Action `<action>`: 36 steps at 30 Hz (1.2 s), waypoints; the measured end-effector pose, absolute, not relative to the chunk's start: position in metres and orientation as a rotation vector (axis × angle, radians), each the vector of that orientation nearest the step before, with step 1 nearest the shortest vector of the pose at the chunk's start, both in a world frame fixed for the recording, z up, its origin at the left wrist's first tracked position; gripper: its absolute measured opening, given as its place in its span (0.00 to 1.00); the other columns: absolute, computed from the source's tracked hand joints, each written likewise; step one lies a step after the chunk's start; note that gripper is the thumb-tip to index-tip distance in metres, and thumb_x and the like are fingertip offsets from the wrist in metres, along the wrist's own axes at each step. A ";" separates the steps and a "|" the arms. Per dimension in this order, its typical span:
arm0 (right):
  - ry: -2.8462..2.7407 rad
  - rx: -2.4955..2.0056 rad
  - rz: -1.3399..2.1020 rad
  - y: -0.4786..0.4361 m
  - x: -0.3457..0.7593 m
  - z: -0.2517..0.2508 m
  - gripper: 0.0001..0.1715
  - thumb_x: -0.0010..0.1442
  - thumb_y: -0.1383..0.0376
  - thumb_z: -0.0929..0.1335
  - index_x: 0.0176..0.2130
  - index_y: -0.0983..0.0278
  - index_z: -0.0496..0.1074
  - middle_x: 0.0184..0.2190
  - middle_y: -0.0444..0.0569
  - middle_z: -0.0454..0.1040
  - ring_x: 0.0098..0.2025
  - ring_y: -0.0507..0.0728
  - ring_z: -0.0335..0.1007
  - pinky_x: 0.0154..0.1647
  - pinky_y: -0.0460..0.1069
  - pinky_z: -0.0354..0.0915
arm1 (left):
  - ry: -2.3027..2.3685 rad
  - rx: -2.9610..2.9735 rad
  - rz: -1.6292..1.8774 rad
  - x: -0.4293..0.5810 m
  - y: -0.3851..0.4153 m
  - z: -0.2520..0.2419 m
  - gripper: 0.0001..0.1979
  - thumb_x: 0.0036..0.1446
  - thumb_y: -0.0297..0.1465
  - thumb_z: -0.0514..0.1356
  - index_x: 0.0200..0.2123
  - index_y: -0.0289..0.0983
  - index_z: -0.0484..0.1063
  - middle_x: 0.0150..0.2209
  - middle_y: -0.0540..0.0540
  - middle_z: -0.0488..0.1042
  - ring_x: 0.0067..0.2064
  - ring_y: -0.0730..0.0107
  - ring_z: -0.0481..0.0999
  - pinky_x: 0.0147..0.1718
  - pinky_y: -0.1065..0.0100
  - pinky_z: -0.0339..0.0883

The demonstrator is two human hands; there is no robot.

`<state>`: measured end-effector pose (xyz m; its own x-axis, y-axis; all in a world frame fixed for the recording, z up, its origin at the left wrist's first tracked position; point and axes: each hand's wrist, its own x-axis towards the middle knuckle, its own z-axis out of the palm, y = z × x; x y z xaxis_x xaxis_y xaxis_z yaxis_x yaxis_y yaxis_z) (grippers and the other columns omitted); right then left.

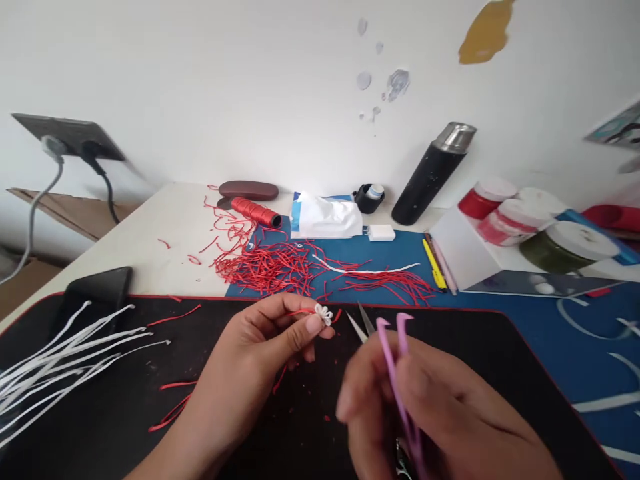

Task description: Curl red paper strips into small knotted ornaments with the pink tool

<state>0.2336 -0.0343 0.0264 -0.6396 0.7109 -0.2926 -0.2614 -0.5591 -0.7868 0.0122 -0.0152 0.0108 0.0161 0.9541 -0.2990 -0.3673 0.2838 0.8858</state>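
Observation:
My left hand (270, 337) pinches a small white knotted cord piece (324, 313) with a bit of red cord on it, held just above the black mat (125, 413). My right hand (425, 407), blurred by motion, is closed round pink-handled scissors (395, 373). Their thin metal blades (361, 325) stand slightly apart and point up toward the knot, a short gap to its right.
A heap of red cord scraps (280, 267) and a red cord spool (256, 212) lie behind the mat. White cords (65, 353) fan out at the left beside a black phone (97, 290). A tissue pack (325, 217), black flask (433, 173) and paint jars (515, 220) stand at the back.

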 end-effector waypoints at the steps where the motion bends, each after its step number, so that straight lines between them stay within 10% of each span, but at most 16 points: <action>1: -1.010 -0.801 2.169 -0.026 0.222 0.043 0.28 0.74 0.40 0.66 0.44 0.61 0.78 0.25 0.44 0.72 0.20 0.47 0.59 0.20 0.45 0.51 | 1.094 0.694 1.169 0.012 -0.015 0.010 0.13 0.53 0.41 0.80 0.35 0.41 0.85 0.31 0.50 0.86 0.28 0.73 0.76 0.29 0.74 0.69; 14: -1.577 -1.014 1.457 0.001 0.210 0.036 0.21 0.77 0.49 0.66 0.53 0.62 0.77 0.29 0.41 0.63 0.29 0.52 0.57 0.27 0.48 0.54 | 1.125 0.833 1.174 0.013 -0.010 0.009 0.18 0.51 0.46 0.79 0.34 0.38 0.85 0.28 0.47 0.84 0.24 0.74 0.72 0.22 0.75 0.63; 36: -1.772 -1.184 1.170 0.009 0.207 0.024 0.16 0.71 0.56 0.69 0.34 0.61 0.69 0.31 0.41 0.72 0.32 0.53 0.65 0.33 0.49 0.59 | 1.318 1.037 1.099 0.017 -0.015 0.017 0.22 0.50 0.50 0.77 0.37 0.40 0.84 0.24 0.48 0.81 0.26 0.67 0.75 0.23 0.70 0.63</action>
